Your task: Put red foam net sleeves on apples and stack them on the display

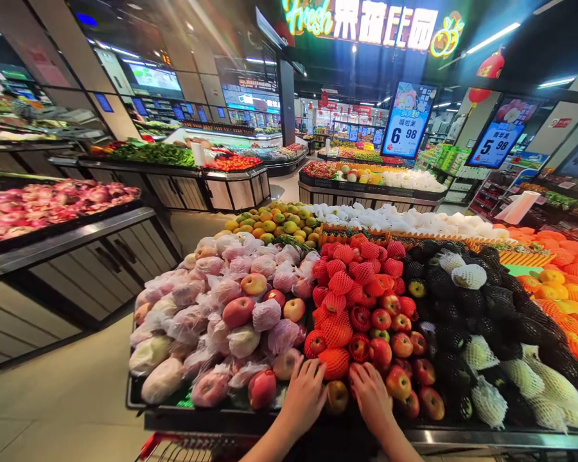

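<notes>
My left hand (304,390) rests at the front of the fruit stand, fingers spread and reaching over the border between the bagged apples and the red-netted ones. Close to its fingertips is an apple in a red foam net (334,363). My right hand (370,393) lies a little to the right, its fingers stretched forward onto the apples, with nothing visibly held. Between the two hands sits a bare brownish apple (337,397). Beside my right hand are bare red apples (398,383). A red apple (262,389) lies left of my left hand. What lies under my palms is hidden.
Pink apples in clear bags (192,321) fill the left side. Black-netted fruit (450,356) and white foam nets (489,401) are on the right. Mangoes (274,221) lie behind. A red cart edge (149,444) shows below. An onion stand (52,205) stands across the aisle.
</notes>
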Available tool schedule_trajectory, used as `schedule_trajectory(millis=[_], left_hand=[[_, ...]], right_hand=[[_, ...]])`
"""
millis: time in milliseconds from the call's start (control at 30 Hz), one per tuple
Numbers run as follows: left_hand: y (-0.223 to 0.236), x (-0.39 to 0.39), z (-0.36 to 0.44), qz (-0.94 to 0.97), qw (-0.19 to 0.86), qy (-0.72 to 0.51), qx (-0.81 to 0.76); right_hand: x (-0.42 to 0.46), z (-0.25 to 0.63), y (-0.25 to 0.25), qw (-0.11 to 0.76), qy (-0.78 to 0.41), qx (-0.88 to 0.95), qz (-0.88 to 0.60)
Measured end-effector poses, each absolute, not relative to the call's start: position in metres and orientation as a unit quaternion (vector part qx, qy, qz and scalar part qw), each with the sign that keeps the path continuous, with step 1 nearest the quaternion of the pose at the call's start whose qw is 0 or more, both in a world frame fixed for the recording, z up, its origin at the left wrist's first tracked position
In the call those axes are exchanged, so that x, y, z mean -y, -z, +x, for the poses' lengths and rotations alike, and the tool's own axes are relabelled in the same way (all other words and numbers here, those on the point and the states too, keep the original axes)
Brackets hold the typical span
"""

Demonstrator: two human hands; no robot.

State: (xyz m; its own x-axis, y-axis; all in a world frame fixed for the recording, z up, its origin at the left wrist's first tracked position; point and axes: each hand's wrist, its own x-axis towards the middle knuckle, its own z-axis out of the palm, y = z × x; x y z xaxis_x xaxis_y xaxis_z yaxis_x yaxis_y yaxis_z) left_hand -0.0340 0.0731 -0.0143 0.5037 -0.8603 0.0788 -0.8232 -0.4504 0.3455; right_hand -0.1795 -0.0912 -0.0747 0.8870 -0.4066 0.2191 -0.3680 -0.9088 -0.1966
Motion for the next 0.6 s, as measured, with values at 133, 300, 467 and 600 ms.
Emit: schedule_trajectory(millis=[133,300,467,600], left_hand=[[0.006,-0.065,-0.039,0.838,0.198,0.094,0.500],[0.006,-0.065,-0.040,0.824,0.250,0.137,0.489],[0.017,-0.070,-0.035,0.816,0.350,0.150,0.435],[0.027,-0.058,-0.037,0.734,0.508,0.247,0.376]], right_hand=[[0.091,-0.168,0.097,0.035,0.048,-0.141,-0.988],[0.101,-0.158,0.121,-0.056,0.025,-0.220,-0.973],[0.121,-0.169,0.123,0.080,0.081,-0.190,-0.975],[0.119,-0.171,0.103,0.229,0.282,-0.193,-0.911]])
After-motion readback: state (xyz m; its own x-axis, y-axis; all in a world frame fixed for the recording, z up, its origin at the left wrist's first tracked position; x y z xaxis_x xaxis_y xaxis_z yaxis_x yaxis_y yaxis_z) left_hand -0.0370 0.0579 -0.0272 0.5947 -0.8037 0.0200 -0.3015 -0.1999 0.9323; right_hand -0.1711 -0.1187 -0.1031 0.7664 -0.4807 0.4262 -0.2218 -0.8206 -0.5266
